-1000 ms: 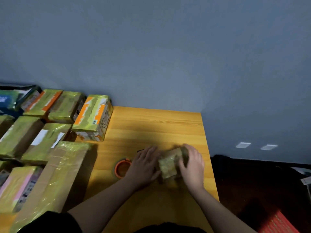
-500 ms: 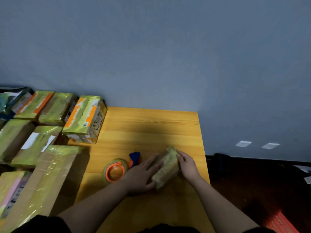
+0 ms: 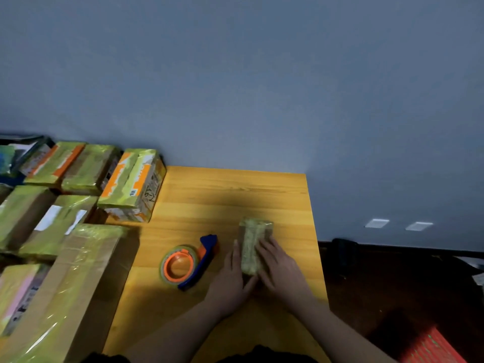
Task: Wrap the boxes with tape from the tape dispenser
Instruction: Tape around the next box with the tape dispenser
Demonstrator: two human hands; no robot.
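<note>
box [image 3: 252, 244] turned lengthwise | lies between both hands' fingers [image 3: 269, 251]

Near end of the small box [image 3: 252, 247] behind both hands, leftmost boxes [image 3: 15, 297] cut by the edge

Small box [image 3: 252, 247] on the table [image 3: 235, 195] between both hands, tape dispenser [image 3: 187, 262] just left of it, wrapped boxes [image 3: 78, 195] stacked far left
</note>
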